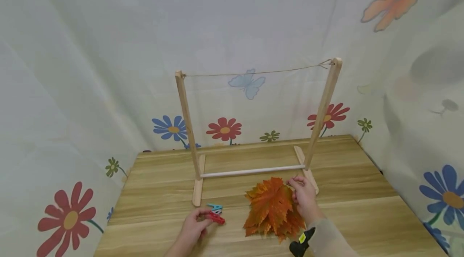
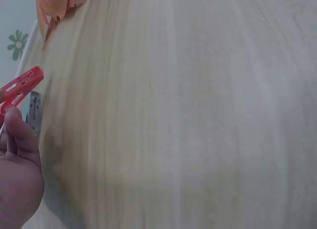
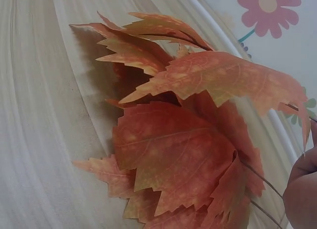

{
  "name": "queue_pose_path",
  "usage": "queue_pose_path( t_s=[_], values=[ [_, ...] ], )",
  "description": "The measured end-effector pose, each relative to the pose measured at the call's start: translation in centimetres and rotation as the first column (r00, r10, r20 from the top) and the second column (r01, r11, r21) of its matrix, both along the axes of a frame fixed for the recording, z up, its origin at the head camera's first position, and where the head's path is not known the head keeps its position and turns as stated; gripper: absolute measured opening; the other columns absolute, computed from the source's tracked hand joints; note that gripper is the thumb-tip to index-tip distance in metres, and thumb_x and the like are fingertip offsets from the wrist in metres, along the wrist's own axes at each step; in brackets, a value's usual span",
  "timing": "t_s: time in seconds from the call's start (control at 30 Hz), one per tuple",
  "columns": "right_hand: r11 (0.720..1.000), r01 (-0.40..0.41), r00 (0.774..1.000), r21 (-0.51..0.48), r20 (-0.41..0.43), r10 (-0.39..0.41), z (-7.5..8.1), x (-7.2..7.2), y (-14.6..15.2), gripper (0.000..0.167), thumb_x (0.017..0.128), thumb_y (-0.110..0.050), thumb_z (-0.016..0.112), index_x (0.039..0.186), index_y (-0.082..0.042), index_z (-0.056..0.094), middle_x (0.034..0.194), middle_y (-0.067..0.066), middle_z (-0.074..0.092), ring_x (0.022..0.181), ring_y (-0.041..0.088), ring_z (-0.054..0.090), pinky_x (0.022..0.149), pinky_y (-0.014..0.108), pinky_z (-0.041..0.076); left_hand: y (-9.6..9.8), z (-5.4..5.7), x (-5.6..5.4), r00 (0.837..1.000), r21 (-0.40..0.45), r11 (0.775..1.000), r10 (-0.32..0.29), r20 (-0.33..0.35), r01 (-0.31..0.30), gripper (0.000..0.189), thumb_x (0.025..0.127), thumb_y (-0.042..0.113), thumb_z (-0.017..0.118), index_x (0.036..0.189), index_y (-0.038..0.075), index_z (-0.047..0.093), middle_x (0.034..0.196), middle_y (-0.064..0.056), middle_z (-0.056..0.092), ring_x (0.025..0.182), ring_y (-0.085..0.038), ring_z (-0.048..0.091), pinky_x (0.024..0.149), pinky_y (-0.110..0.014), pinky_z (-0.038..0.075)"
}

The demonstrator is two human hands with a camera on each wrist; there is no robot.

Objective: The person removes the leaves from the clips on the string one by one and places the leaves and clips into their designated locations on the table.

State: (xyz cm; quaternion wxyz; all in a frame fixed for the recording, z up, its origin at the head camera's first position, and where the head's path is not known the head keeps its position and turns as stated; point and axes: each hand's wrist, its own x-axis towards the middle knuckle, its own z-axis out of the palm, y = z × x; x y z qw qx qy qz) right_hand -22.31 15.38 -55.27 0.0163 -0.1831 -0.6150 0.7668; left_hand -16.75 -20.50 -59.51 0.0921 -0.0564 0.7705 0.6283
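My left hand (image 1: pixel 193 226) pinches a red clothespin (image 1: pixel 217 218) between thumb and fingers, just above the tabletop. The left wrist view shows the same red clothespin (image 2: pixel 24 86) at its left edge, with a grey clothespin (image 2: pixel 34 112) lying beyond it. A blue clothespin (image 1: pixel 214 208) lies close by. To the right is a pile of orange-red artificial maple leaves (image 1: pixel 268 204). At its upper right, my right hand (image 1: pixel 305 196) pinches a thin stem. In the right wrist view, that stem belongs to a leaf (image 3: pixel 223 78) raised over the others; my fingertips are partly cut off there.
Behind the leaves stands a wooden frame with two posts (image 1: pixel 188 128), a white bottom rod (image 1: pixel 253 171) and a string (image 1: pixel 224 75) tied between the post tops. Its feet rest on the wood-grain table (image 1: pixel 163 196). Printed fabric (image 1: pixel 108 47) surrounds the table's back and sides.
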Motion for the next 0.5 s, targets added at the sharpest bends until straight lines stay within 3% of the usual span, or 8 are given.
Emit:
queue_pose_path(
  t_s=[0.33, 0.5],
  values=[
    [1.000, 0.017, 1.000, -0.009, 0.006, -0.017, -0.8, 0.2, 0.1, 0.013, 0.093, -0.010, 0.058, 0.098, -0.006, 0.047, 0.086, 0.003, 0.067, 0.041, 0.005, 0.037, 0.039, 0.019, 0.026, -0.6, -0.4, 0.7, 0.999, 0.004, 0.999, -0.037, 0.029, 0.037, 0.036, 0.081, 0.007, 0.068, 0.115, 0.001, 0.057, 0.090, -0.005, 0.058, 0.048, -0.010, 0.046, 0.040, -0.021, 0.037],
    [1.000, -0.001, 1.000, 0.003, 0.018, 0.001, -1.0, 0.3, 0.0, 0.015, 0.093, -0.011, 0.058, 0.102, -0.004, 0.048, 0.086, 0.002, 0.068, 0.041, 0.004, 0.037, 0.040, 0.019, 0.027, -1.1, -1.0, 1.2, 0.993, -0.101, 0.988, -0.120, -0.018, 0.118, 0.034, 0.080, 0.004, 0.065, 0.113, 0.002, 0.058, 0.089, -0.006, 0.058, 0.049, -0.012, 0.048, 0.040, -0.022, 0.040]
  ],
)
